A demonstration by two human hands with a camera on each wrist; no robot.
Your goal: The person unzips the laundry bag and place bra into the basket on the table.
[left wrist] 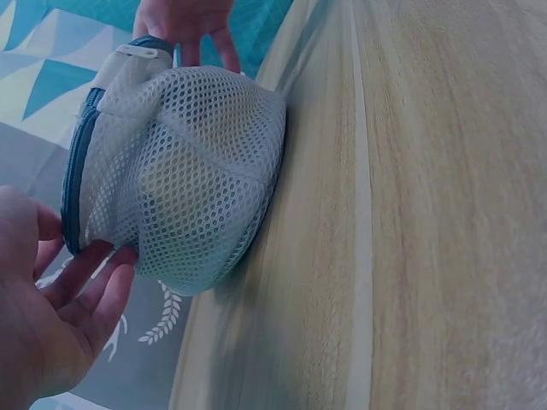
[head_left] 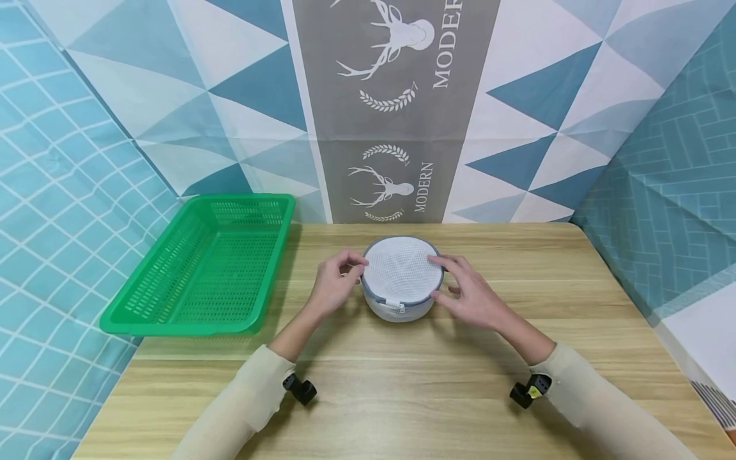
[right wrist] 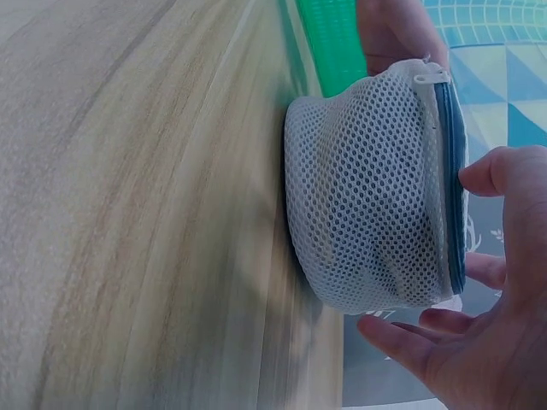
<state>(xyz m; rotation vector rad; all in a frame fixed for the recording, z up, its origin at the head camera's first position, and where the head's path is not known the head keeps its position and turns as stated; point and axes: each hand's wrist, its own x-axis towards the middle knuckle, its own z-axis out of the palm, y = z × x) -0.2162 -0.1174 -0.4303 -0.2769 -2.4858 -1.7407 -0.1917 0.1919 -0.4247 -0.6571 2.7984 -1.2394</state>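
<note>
While the white mesh bag (head_left: 402,271) stands on the wooden table (head_left: 379,396), near the middle of its far edge, the left hand (head_left: 336,281) lightly pinches the left side of its blue rim with slightly bent fingers. The right hand (head_left: 468,291) is loosely spread, thumb and forefinger touching the rim opposite; the green basket (head_left: 264,291) sits by the table's far left corner, beyond the left hand.

Bright head view, dimmer wrist views
</note>
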